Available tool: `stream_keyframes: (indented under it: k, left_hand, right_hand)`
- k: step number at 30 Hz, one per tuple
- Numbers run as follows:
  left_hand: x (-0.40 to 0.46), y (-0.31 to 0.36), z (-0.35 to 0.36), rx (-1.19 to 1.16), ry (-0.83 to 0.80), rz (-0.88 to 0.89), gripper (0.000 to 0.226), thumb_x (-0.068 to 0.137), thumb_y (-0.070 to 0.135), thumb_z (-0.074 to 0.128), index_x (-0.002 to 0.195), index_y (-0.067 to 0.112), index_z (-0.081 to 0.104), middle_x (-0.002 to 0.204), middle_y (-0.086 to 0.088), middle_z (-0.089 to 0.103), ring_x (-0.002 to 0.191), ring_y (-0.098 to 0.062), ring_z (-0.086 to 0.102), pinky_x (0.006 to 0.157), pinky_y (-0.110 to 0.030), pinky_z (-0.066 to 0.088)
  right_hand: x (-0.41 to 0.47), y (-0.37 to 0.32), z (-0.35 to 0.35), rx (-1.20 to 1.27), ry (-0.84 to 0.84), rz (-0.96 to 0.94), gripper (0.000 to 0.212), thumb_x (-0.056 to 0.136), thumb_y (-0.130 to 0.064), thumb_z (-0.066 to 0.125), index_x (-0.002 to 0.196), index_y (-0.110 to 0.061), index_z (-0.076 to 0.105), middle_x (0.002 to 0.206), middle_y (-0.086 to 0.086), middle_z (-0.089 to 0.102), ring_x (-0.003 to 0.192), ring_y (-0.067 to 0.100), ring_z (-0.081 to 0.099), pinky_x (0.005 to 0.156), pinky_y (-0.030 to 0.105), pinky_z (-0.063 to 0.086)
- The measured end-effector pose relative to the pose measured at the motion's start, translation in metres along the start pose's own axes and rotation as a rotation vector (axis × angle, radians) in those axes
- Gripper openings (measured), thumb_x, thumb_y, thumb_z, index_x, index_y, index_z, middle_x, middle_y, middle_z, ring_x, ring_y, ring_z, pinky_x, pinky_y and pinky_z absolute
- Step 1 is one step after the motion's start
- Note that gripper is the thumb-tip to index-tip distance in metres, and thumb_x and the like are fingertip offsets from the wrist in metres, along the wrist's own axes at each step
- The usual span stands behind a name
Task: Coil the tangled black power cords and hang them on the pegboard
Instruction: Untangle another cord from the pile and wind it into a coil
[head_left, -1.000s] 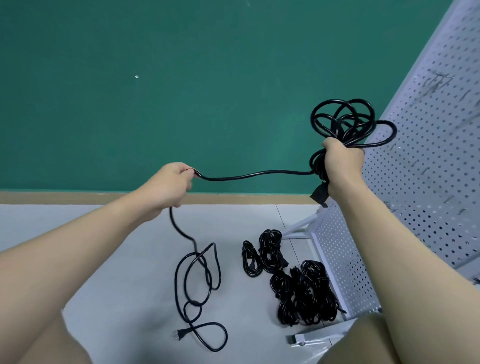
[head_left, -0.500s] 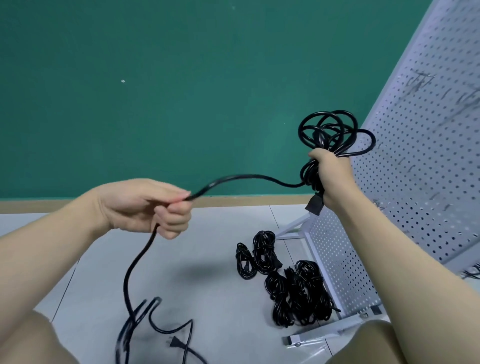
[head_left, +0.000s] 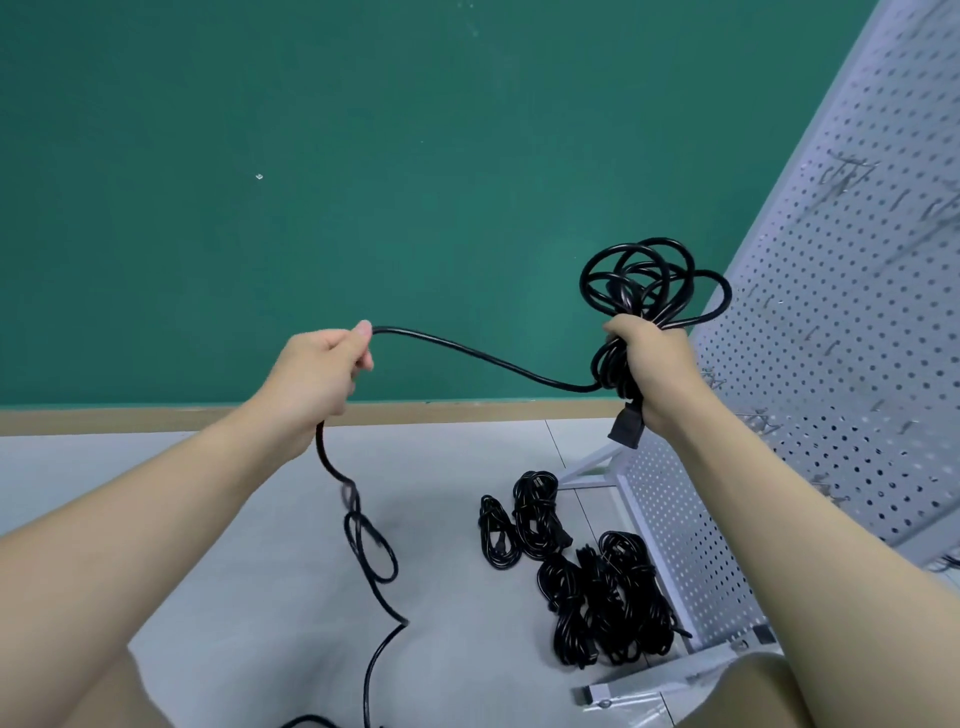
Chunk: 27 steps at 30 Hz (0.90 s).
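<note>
Cord (head_left: 483, 358) stretches between the person's two hands, black against the green wall (head_left: 363, 182). The right hand (head_left: 652, 369) is raised in front of the pegboard (head_left: 841, 322), its fingers curled round a gathered coil (head_left: 649, 283) of that same cord; several loops fan out above the fist, and a black connector (head_left: 627, 428) hangs from under it. From the coil the cord dips, then rises leftward to the left hand (head_left: 319, 379), which pinches it between thumb and bent fingers at about the same height. Below the left hand the loose length drops toward the floor (head_left: 249, 571), twisting into a small loop on the way, kinking sharply lower down and running out of sight at the bottom edge. On the floor, just beside the foot of the pegboard, lies a pile (head_left: 582, 577) of more black cords, each bunched into its own rough bundle, some touching one another. The pegboard is white, perforated all over, and leans away to the right on a white frame; thin metal hooks (head_left: 763, 418) jut from its face, though they are blurred. A tan strip (head_left: 156, 418) runs along the base of the wall where it meets the pale grey floor. Both forearms are bare, and the person's knees show at the lower corners.
</note>
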<state>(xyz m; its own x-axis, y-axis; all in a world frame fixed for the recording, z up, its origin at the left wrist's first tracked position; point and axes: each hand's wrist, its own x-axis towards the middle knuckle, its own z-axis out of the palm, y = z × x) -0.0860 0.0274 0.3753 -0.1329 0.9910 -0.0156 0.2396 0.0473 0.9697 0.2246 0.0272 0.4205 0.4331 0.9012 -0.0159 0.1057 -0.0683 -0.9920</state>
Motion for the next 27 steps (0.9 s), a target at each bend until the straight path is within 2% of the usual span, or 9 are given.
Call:
stream_keyframes:
  k: [3, 6, 8, 11, 13, 16, 19, 22, 27]
  left_hand:
    - [0.007, -0.007, 0.001, 0.216, 0.046, -0.021, 0.049, 0.107, 0.04, 0.046, 0.065, 0.015, 0.048, 0.065, -0.006, 0.034, 0.058, -0.021, 0.026, 0.06, -0.033, 0.023]
    - [0.011, -0.005, -0.009, 0.271, -0.102, -0.099, 0.044, 0.107, 0.04, 0.044, 0.069, 0.017, 0.044, 0.059, -0.001, 0.033, 0.055, -0.019, 0.022, 0.055, -0.031, 0.019]
    - [0.007, -0.003, -0.018, 0.404, -0.343, -0.165, 0.046, 0.107, 0.041, 0.046, 0.068, 0.017, 0.045, 0.054, 0.002, 0.034, 0.049, -0.017, 0.025, 0.05, -0.026, 0.021]
    - [-0.012, -0.002, -0.023, 0.555, -0.886, -0.323, 0.054, 0.107, 0.042, 0.047, 0.059, 0.019, 0.047, 0.053, 0.002, 0.032, 0.044, -0.013, 0.024, 0.045, -0.024, 0.019]
    - [-0.021, -0.001, -0.02, 0.514, -1.182, -0.394, 0.056, 0.106, 0.043, 0.048, 0.055, 0.021, 0.047, 0.051, 0.005, 0.028, 0.043, -0.01, 0.02, 0.043, -0.02, 0.016]
    - [-0.024, 0.005, -0.018, 0.292, -1.4, -0.38, 0.055, 0.102, 0.05, 0.053, 0.054, 0.023, 0.047, 0.05, 0.01, 0.025, 0.042, -0.004, 0.019, 0.042, -0.016, 0.017]
    - [-0.02, 0.011, -0.024, -0.049, -1.43, -0.353, 0.056, 0.097, 0.057, 0.059, 0.054, 0.026, 0.042, 0.05, 0.015, 0.029, 0.042, -0.002, 0.021, 0.042, -0.015, 0.02]
    - [-0.019, 0.013, -0.028, -0.338, -1.322, -0.361, 0.059, 0.097, 0.057, 0.061, 0.053, 0.026, 0.036, 0.051, 0.013, 0.028, 0.045, -0.009, 0.017, 0.045, -0.02, 0.018]
    - [-0.029, 0.016, -0.019, -0.202, -0.942, -0.077, 0.062, 0.071, 0.07, 0.081, 0.054, 0.021, 0.047, 0.061, 0.002, 0.02, 0.055, -0.016, 0.016, 0.053, -0.026, 0.018]
  right_hand:
    - [-0.001, 0.001, 0.003, -0.006, -0.019, -0.023, 0.02, 0.089, -0.018, 0.065, 0.094, -0.015, 0.046, 0.067, -0.001, 0.039, 0.058, 0.016, 0.034, 0.056, 0.03, 0.027]
    - [0.0, 0.0, 0.0, 0.0, -0.001, -0.035, 0.016, 0.089, -0.018, 0.065, 0.091, -0.014, 0.049, 0.066, -0.002, 0.041, 0.056, 0.015, 0.036, 0.054, 0.028, 0.028]
    - [0.001, -0.001, -0.004, 0.025, 0.016, -0.045, 0.015, 0.088, -0.018, 0.066, 0.087, -0.015, 0.051, 0.066, -0.002, 0.044, 0.058, 0.016, 0.039, 0.054, 0.027, 0.031]
    - [0.001, -0.002, -0.005, 0.054, 0.023, -0.052, 0.018, 0.081, -0.024, 0.068, 0.086, -0.015, 0.053, 0.069, -0.001, 0.046, 0.062, 0.019, 0.042, 0.057, 0.03, 0.033]
    - [-0.001, 0.0, -0.003, 0.036, 0.006, -0.069, 0.02, 0.08, -0.023, 0.067, 0.087, -0.015, 0.051, 0.068, -0.001, 0.044, 0.064, 0.019, 0.039, 0.059, 0.033, 0.032]
    - [-0.001, 0.001, 0.0, 0.015, -0.006, -0.083, 0.019, 0.082, -0.019, 0.065, 0.085, -0.017, 0.046, 0.067, -0.001, 0.041, 0.063, 0.019, 0.037, 0.06, 0.034, 0.032]
    - [0.0, 0.001, 0.0, 0.012, 0.014, -0.063, 0.016, 0.088, -0.015, 0.064, 0.088, -0.015, 0.047, 0.067, -0.001, 0.041, 0.06, 0.017, 0.036, 0.058, 0.031, 0.03]
    - [0.0, 0.003, 0.002, 0.017, 0.003, -0.045, 0.016, 0.089, -0.015, 0.064, 0.087, -0.016, 0.048, 0.066, -0.002, 0.041, 0.059, 0.016, 0.036, 0.057, 0.03, 0.03]
    - [-0.001, 0.006, 0.005, -0.009, -0.031, -0.058, 0.02, 0.086, -0.014, 0.063, 0.079, -0.019, 0.045, 0.063, -0.003, 0.042, 0.061, 0.018, 0.037, 0.061, 0.032, 0.032]
